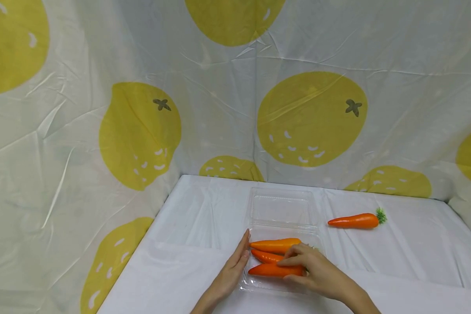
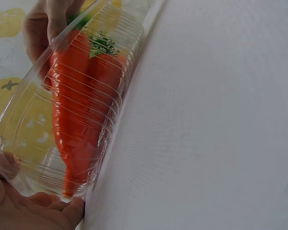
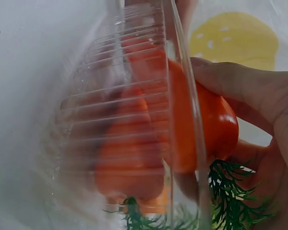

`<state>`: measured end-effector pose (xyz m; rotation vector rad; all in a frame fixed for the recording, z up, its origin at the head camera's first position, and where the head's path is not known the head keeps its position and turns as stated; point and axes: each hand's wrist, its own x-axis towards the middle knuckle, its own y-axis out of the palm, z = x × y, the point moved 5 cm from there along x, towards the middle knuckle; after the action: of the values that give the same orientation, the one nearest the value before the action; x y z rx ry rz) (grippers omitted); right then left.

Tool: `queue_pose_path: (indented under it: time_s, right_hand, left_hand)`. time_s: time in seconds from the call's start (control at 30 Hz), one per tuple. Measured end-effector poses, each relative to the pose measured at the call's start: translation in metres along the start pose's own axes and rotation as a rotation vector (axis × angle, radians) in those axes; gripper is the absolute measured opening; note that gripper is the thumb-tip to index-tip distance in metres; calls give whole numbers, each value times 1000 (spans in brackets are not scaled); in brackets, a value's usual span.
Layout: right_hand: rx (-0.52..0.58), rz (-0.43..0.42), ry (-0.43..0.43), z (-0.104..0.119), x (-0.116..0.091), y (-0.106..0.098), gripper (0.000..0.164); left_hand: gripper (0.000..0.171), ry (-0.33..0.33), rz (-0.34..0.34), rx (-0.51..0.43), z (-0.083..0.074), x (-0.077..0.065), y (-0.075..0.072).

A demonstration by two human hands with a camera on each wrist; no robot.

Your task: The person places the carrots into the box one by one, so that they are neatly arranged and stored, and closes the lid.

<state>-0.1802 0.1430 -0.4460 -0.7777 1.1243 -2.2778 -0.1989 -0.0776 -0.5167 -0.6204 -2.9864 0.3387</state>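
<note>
Clear ribbed plastic clamshell box (image 1: 281, 244) sits on the white cloth-covered table (image 1: 396, 253), lid hinged open behind it. Three orange toy carrots lie inside, tips to the left. Right hand (image 1: 315, 270) has fingers curled round the nearest orange carrot (image 1: 275, 271), at the box's front edge (green tuft shows by the palm in the right wrist view). Left hand (image 1: 233, 268) lies flat, fingers straight, pressed against the box's left wall, bracing it.

Step, as I read it: seating the third carrot in the box. Next move likely needs a release and a reach.

A fourth orange carrot with green top (image 1: 357, 220) lies right of the box, well apart. Lemon-print curtain (image 1: 310, 117) hangs behind the box. Nothing blocks the path; only the raised lid is near.
</note>
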Motion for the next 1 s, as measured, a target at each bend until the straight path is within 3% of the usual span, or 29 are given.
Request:
queue_pose_path:
  time_s: [0.33, 1.0]
  right_hand:
    - [-99, -24, 10, 3, 0, 2, 23]
    - [-69, 77, 52, -2, 1, 9, 31]
  left_hand:
    - [59, -10, -2, 3, -1, 1, 0]
    - [59, -2, 4, 4, -1, 0, 0]
